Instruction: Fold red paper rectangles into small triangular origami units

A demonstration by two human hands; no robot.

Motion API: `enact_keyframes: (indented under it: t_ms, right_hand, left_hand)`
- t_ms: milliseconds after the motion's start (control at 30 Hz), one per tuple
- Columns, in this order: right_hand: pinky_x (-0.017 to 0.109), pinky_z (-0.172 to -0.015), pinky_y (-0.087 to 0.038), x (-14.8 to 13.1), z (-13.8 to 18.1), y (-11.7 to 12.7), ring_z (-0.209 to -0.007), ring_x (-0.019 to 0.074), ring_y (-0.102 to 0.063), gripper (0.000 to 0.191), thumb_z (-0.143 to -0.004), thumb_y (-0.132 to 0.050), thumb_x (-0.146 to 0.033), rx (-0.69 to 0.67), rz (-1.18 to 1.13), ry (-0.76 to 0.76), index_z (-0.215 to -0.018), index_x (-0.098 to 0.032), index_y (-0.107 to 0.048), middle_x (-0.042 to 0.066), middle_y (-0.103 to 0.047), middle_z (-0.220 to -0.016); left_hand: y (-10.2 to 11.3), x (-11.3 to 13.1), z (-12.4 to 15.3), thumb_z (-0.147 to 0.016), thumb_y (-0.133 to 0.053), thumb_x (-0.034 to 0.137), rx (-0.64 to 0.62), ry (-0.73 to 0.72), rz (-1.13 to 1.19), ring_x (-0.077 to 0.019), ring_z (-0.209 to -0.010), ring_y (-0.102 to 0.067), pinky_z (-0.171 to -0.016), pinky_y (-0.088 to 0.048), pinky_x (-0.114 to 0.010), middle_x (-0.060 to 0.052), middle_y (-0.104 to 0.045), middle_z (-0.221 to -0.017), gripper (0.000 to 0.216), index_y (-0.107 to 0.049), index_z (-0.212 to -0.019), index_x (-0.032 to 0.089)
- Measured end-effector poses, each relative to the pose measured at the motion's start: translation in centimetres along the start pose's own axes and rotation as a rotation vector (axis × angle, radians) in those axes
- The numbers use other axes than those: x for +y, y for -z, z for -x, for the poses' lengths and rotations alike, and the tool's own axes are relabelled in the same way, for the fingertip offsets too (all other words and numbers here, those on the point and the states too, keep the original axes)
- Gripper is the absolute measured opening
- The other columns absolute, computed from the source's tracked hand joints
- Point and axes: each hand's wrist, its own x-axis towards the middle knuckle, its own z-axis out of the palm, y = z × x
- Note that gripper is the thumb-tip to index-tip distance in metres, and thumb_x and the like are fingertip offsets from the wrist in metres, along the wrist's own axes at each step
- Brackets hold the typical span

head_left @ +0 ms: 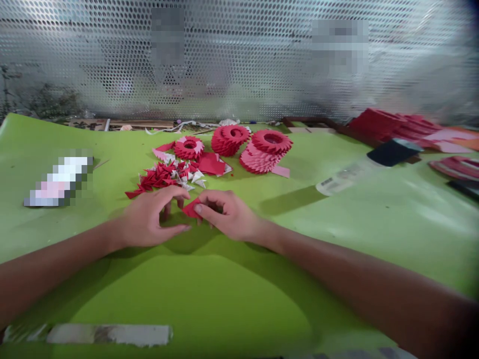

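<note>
Between thumb and fingers, my right hand (228, 214) pinches a small piece of folded red paper (191, 207). Close to its left side is my left hand (155, 214), thumb and fingers apart in a curve, with nothing seen in its grip. Just beyond my left hand lies a loose pile of folded red paper pieces (159, 177), with white ones (195, 177) mixed in at its right. A flat red paper square (212, 163) rests behind my hands.
Rings of interlocked folded paper stand farther back: a low red-and-pink one (189, 147), a red stack (229, 140) and a pink-and-red stack (264, 158). A clear bottle with a dark cap (392, 152) lies right. Red paper stacks (392, 127) sit at the back right.
</note>
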Motion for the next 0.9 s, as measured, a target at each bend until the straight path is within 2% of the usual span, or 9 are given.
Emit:
enact_keyframes:
  t_ms: [67, 133, 200, 300, 400, 567, 767, 900]
  right_hand:
    - [0.022, -0.047, -0.033, 0.0, -0.1, 0.1, -0.052, 0.0089, -0.045, 0.024, -0.096, -0.055, -0.035, 0.003, -0.011, -0.002, -0.082, -0.017, -0.060, -0.003, -0.055, -0.064]
    - [0.022, -0.049, -0.034, 0.1, -0.1, 0.1, -0.053, 0.0092, -0.047, 0.024, -0.096, -0.056, -0.034, 0.000, -0.014, -0.001, -0.080, -0.017, -0.060, -0.003, -0.056, -0.065]
    - [0.022, -0.050, -0.035, 0.1, 0.0, 0.0, -0.054, 0.0094, -0.048, 0.024, -0.095, -0.056, -0.033, -0.006, -0.021, -0.010, -0.079, -0.017, -0.059, -0.002, -0.058, -0.064]
    - [0.022, -0.049, -0.035, 0.1, 0.0, 0.0, -0.054, 0.0092, -0.047, 0.025, -0.095, -0.056, -0.035, -0.013, -0.036, -0.028, -0.079, -0.017, -0.060, -0.002, -0.058, -0.064]
    - [0.021, -0.049, -0.033, 0.1, 0.0, 0.0, -0.053, 0.0088, -0.046, 0.027, -0.095, -0.057, -0.037, -0.009, -0.020, -0.016, -0.078, -0.016, -0.060, -0.003, -0.055, -0.063]
    - [0.021, -0.048, -0.033, 0.0, -0.1, 0.0, -0.052, 0.0084, -0.045, 0.029, -0.096, -0.057, -0.038, 0.012, -0.012, 0.005, -0.078, -0.016, -0.060, -0.002, -0.055, -0.064]
    - [0.021, -0.048, -0.034, -0.1, -0.1, -0.1, -0.052, 0.0083, -0.048, 0.028, -0.097, -0.055, -0.038, 0.013, -0.049, -0.033, -0.079, -0.017, -0.060, -0.002, -0.056, -0.063]
    - [0.021, -0.050, -0.036, 0.0, -0.1, -0.2, -0.054, 0.0086, -0.049, 0.024, -0.093, -0.062, -0.038, -0.021, -0.176, -0.001, -0.082, -0.017, -0.060, -0.002, -0.058, -0.066]
  left_hand:
    - [0.0, -0.3, 0.0, -0.093, -0.066, 0.035, 0.081, -0.166, -0.090, -0.0120, -0.064, -0.065, -0.055, -0.047, -0.022, -0.005, -0.074, -0.100, 0.027, -0.062, -0.114, 0.019]
    - [0.0, -0.4, -0.1, -0.098, -0.060, 0.027, 0.152, -0.326, -0.197, -0.0123, -0.071, -0.069, -0.058, -0.047, -0.021, -0.003, -0.076, -0.098, 0.009, -0.066, -0.101, 0.020]
    - [0.2, -0.3, -0.3, -0.101, -0.056, 0.025, 0.203, -0.423, -0.300, -0.0125, -0.073, -0.070, -0.061, -0.046, -0.022, -0.001, -0.077, -0.091, 0.015, -0.068, -0.093, 0.021]
    - [0.5, 0.1, -0.4, -0.104, -0.051, 0.029, 0.233, -0.450, -0.383, -0.0117, -0.067, -0.070, -0.061, -0.046, -0.024, 0.000, -0.079, -0.087, 0.025, -0.070, -0.090, 0.021]
    - [0.5, 0.2, -0.4, -0.105, -0.049, 0.032, 0.215, -0.390, -0.338, -0.0116, -0.070, -0.072, -0.062, -0.048, -0.022, 0.000, -0.079, -0.085, 0.030, -0.072, -0.089, 0.020]
    - [0.3, 0.5, -0.7, -0.100, -0.058, 0.036, 0.189, -0.119, -0.088, -0.0144, -0.076, -0.073, -0.069, -0.055, -0.022, -0.004, -0.079, -0.086, 0.030, -0.075, -0.088, 0.016]
    - [0.2, 1.0, -0.8, -0.089, -0.072, 0.034, 0.189, 0.173, 0.142, -0.0147, -0.066, -0.070, -0.060, -0.052, -0.023, -0.001, -0.078, -0.080, 0.017, -0.078, -0.084, 0.019]
    - [0.2, 1.1, -0.7, -0.087, -0.075, 0.033, 0.202, 0.244, 0.220, -0.0146, -0.070, -0.071, -0.064, -0.054, -0.023, 0.000, -0.079, -0.081, 0.013, -0.079, -0.087, 0.021]
